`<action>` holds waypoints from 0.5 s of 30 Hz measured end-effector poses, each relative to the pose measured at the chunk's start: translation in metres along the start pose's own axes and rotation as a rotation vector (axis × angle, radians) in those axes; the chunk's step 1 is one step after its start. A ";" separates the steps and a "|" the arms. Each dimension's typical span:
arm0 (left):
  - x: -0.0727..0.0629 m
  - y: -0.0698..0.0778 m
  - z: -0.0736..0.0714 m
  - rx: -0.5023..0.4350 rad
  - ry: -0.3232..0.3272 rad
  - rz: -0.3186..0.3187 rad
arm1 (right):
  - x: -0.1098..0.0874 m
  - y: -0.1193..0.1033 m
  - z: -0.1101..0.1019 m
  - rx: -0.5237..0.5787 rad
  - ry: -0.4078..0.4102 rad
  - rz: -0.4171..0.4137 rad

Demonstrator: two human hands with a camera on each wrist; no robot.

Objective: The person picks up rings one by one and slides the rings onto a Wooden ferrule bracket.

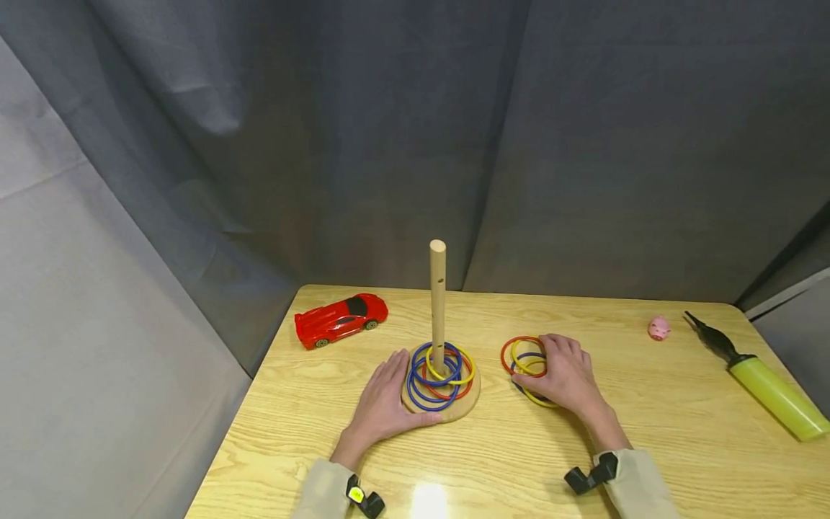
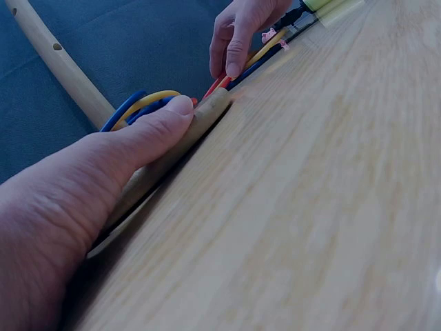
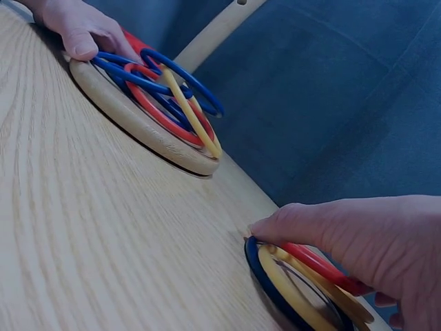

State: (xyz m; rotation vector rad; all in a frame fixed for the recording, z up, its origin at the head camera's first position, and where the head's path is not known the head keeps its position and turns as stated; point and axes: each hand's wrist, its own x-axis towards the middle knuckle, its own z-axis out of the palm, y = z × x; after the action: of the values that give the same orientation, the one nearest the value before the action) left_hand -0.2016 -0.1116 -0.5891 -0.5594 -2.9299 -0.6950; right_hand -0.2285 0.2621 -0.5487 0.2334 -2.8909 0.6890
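A ring-toss stand has a round wooden base (image 1: pixel 463 409) and an upright wooden post (image 1: pixel 438 303). Several blue, red and yellow rings lie loosely overlapped around the post's foot, among them a yellow ring (image 1: pixel 474 369). My left hand (image 1: pixel 384 402) grips the base's left side, its thumb on the near rim in the left wrist view. To the right, my right hand (image 1: pixel 570 376) holds the edges of a small pile of rings on the table, including a red ring (image 1: pixel 503 353) and a dark blue ring (image 3: pixel 256 265). Its fingertips are partly hidden behind the rings.
A red toy car (image 1: pixel 340 321) stands at the table's back left. Toward the back right are a pink pig figure (image 1: pixel 658 329) and a hand pump (image 1: pixel 778 400) with a yellow-green barrel and black nozzle. A dark curtain (image 1: pixel 389 144) hangs behind the wooden table (image 1: pixel 272 447).
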 end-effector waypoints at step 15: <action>0.001 -0.001 0.002 -0.009 0.016 0.005 | 0.001 0.000 0.009 0.013 0.015 0.026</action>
State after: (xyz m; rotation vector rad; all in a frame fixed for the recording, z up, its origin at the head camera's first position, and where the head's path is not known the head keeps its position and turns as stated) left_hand -0.2032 -0.1116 -0.5909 -0.5596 -2.9112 -0.7087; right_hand -0.2303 0.2579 -0.5560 0.1916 -2.8807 0.7103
